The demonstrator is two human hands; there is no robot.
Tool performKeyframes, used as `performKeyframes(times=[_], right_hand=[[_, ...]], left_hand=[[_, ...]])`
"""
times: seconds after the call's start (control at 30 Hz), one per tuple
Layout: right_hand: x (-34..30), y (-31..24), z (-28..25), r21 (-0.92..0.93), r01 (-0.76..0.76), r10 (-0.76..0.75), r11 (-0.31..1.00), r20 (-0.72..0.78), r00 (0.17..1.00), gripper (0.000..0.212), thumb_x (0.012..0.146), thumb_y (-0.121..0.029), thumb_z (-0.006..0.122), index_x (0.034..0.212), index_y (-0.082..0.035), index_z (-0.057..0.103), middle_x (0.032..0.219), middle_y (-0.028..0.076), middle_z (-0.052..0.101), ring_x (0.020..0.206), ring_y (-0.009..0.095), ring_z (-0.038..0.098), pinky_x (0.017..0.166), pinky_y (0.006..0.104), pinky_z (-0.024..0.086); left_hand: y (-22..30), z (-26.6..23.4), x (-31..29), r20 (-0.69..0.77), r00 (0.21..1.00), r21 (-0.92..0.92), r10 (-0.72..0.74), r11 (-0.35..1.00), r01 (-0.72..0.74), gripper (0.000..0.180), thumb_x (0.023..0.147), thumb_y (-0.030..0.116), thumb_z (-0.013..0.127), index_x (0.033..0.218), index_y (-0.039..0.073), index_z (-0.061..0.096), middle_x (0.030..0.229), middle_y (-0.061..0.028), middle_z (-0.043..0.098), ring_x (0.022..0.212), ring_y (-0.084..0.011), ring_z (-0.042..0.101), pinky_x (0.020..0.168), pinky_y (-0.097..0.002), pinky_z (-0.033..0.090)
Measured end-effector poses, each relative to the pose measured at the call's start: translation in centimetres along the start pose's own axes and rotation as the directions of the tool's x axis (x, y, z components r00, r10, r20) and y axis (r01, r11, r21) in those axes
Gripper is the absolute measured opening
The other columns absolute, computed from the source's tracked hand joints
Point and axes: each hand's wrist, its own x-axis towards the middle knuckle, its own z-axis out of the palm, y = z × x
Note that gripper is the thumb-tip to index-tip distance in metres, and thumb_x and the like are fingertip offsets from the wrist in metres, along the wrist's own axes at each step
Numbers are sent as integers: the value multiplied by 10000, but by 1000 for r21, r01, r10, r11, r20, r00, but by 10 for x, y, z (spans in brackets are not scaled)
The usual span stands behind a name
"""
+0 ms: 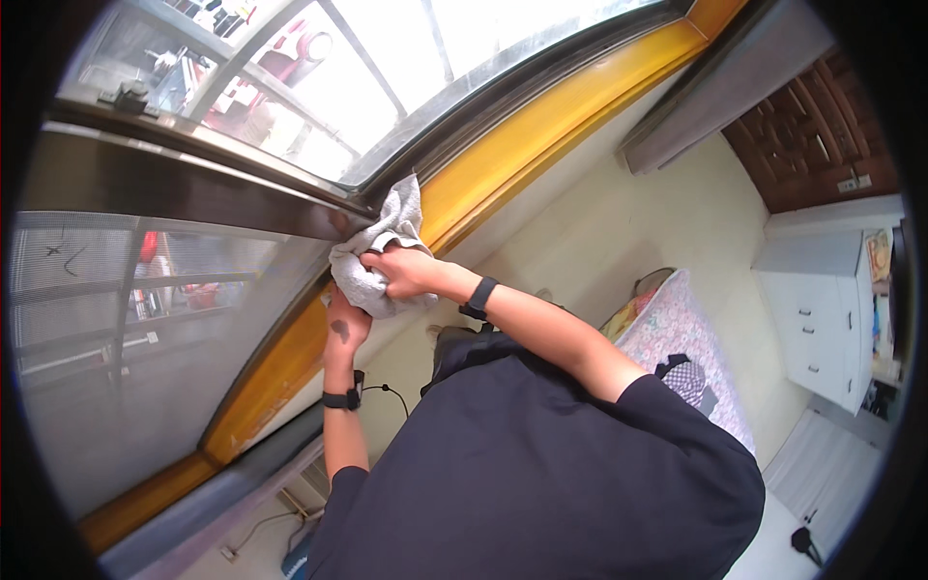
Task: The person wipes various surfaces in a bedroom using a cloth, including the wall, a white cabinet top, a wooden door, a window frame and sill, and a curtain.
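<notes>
A bunched grey cloth [360, 278] lies against the corner where the dark window frame [193, 184] meets the yellow wooden sill [541, 121]. One loose end of it sticks up along the frame. My right hand [406, 271] is closed on the cloth, thumb and fingers pressed into its folds. Just below and to the left, my left hand [346, 324] reaches up under the cloth beside the sill. Its fingers are hidden by the fabric, so their grip does not show. A dark patch marks the back of this hand. Both wrists wear black bands.
Window glass [338, 87] and a mesh screen [164, 319] fill the left side, with bars beyond. Curtains [715, 87] hang at both ends of the sill. Behind me stand a flowered-cloth-covered piece [691, 329] and a white drawer cabinet [817, 319]. A thin black cable [391, 390] hangs near my left wrist.
</notes>
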Motion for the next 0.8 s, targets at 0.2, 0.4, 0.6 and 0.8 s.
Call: performKeyframes(times=[0.2,0.4,0.6,0.8], right_hand=[[-7,-3,-12,69,142,-134,988,-112,985,292,669,-27,605,960,-7,615,920,223,644,957,424,594,832,468,464],[-5,0,1,8,40,-40,999,-80,996,247,683,-52,644,927,-28,616,903,176,639,931,383,602,810,440,465],[2,16,36,-116,22,-46,993,-208,977,239,703,-61,672,938,-42,635,914,161,641,934,359,609,827,411,466],[6,28,43,-104,-85,46,991,-333,942,231,721,-4,654,948,-26,618,933,105,659,943,201,623,863,326,474]], left_hand=[[27,8,-12,-67,994,50,87,995,-84,436,796,85,619,1219,18,538,1165,-251,577,1039,-466,572,841,-511,495],[28,18,-16,-146,973,54,181,983,-175,359,746,65,620,1100,8,594,1088,-213,580,1018,-425,539,794,-523,489],[-12,49,-4,-228,914,35,335,941,-336,288,742,94,626,1016,4,617,1005,-200,589,950,-397,546,759,-511,484],[-30,61,4,-64,902,276,428,876,-396,297,730,206,651,969,29,670,960,-148,614,939,-318,561,738,-437,484]])
